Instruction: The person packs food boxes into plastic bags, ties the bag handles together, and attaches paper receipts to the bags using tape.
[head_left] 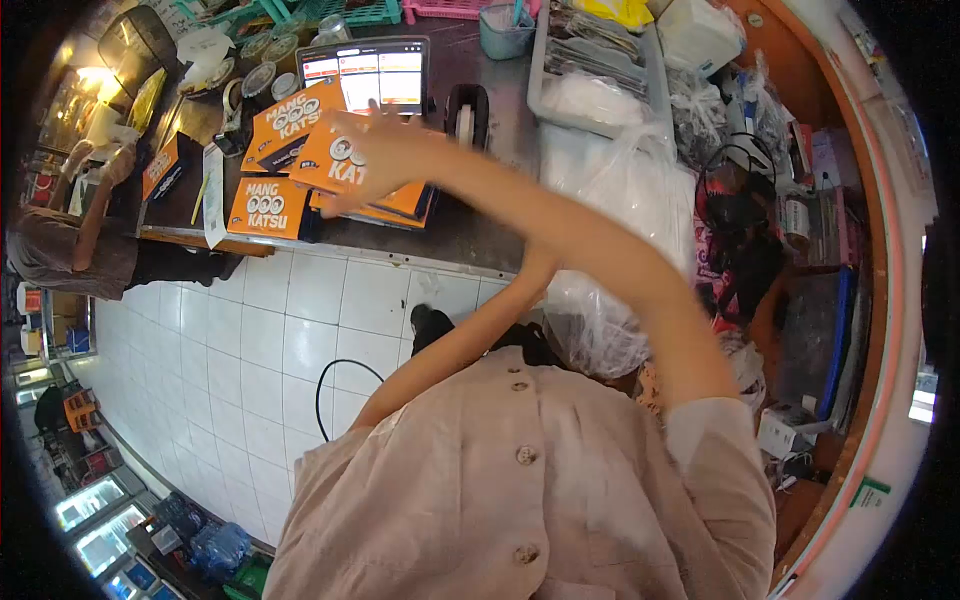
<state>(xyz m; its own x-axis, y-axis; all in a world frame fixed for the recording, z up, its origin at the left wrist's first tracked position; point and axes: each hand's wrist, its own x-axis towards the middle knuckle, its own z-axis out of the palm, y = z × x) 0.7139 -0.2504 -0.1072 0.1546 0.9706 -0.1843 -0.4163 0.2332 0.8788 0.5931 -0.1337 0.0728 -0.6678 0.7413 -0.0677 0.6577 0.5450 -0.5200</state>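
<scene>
My right hand [375, 160] is stretched across to the left, over a stack of orange food boxes. Its fingers look spread, though motion smears them. Beneath it is a tilted orange box [345, 160] lettered "KATSU", partly covered by the hand; contact is hard to judge. Beside that lie another orange box [290, 118] and a lower "MANG KATSU" box [265, 208]. My left forearm [470, 325] runs up under the right one, near the clear plastic bags [620, 200]. The left hand itself is hidden behind my right forearm.
A lit tablet [375, 75] stands behind the boxes, with a tape dispenser [466, 118] to its right. A grey tray [600, 120] holds packets. At the far left another person [80, 240] works by the counter. White floor tiles [240, 340] lie below.
</scene>
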